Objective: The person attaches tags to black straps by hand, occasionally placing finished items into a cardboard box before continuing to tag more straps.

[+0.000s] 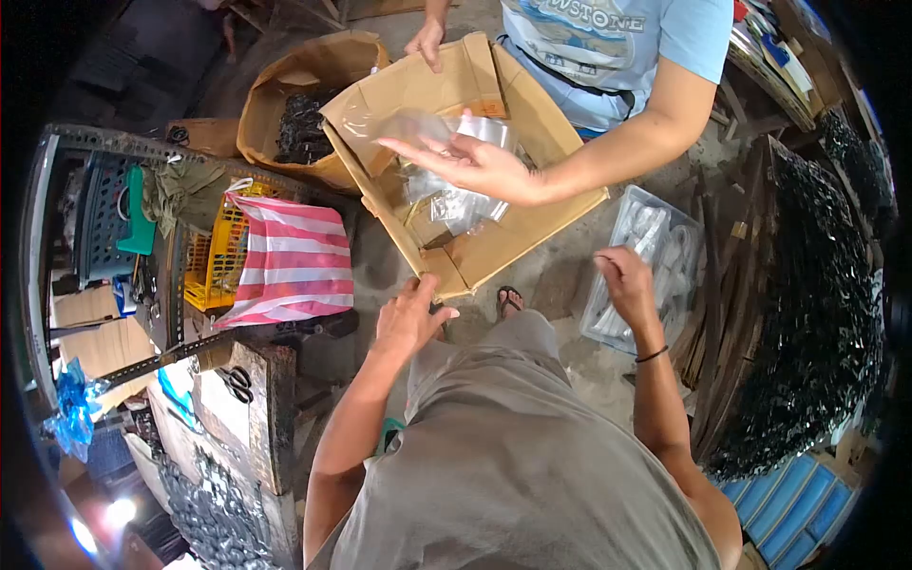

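An open cardboard box (pixel 541 228) is tilted in front of me, with clear plastic bags (pixel 456 204) inside. My left hand (pixel 408 318) is at the box's near corner, its fingers hooked on the edge and the thumb sticking out to the right. Off to the right of the box, my right hand (pixel 627 280) hangs in the air above a clear plastic bin, fingers curled in and no object showing in them. Across from me, a co-worker holds the far rim with one hand (pixel 427 43). The co-worker's other hand (pixel 475 171) is spread over the bags.
The clear bin (pixel 608 323) of wrapped white items stands on the floor at right, beside a rack of black pieces (pixel 807 313). At left are a striped bag (pixel 294 266), a yellow crate (pixel 220 256), a larger carton (pixel 256 114) and scissors (pixel 236 383) on a bench.
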The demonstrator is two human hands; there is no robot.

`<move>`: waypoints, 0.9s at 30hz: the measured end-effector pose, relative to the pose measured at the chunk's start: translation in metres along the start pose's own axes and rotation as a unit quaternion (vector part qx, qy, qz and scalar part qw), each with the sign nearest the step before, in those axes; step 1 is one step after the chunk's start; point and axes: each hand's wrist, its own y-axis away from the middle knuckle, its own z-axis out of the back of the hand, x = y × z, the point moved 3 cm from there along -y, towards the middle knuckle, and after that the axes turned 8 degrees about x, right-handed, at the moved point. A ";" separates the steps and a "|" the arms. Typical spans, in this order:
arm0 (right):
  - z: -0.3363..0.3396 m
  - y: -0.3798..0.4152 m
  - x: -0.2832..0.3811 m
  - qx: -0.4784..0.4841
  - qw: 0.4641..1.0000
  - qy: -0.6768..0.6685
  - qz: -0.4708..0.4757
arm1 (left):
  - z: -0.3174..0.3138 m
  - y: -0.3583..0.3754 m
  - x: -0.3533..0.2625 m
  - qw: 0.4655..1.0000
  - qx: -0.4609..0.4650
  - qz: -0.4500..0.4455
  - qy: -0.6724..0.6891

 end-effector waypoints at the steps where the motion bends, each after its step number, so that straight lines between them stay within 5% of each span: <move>1: -0.007 -0.009 0.011 0.013 0.999 0.004 0.039 | -0.001 0.001 -0.001 1.000 -0.004 0.004 0.001; 4: -0.025 -0.050 0.051 0.085 0.983 -0.003 0.162 | -0.005 0.003 -0.006 0.999 -0.028 -0.006 0.021; 8: -0.105 -0.127 0.019 0.223 0.955 0.097 0.171 | -0.008 0.003 -0.019 0.999 -0.043 -0.014 0.008; 10: -0.149 -0.170 -0.024 0.320 0.939 0.072 0.099 | -0.009 0.007 -0.024 0.999 -0.036 -0.015 0.012; 14: -0.146 -0.193 -0.040 0.317 0.939 0.120 -0.054 | -0.013 0.007 -0.029 0.999 -0.045 0.005 0.028; 16: -0.149 -0.197 -0.041 0.495 0.802 0.306 -0.137 | -0.016 0.005 -0.028 0.998 -0.042 0.026 0.044; 23: -0.143 -0.198 -0.023 0.534 0.765 0.345 -0.103 | -0.030 0.008 -0.023 0.995 -0.067 -0.017 0.065; 27: -0.176 -0.231 -0.052 0.469 0.824 0.313 -0.045 | -0.036 0.009 -0.030 0.996 -0.056 0.000 0.074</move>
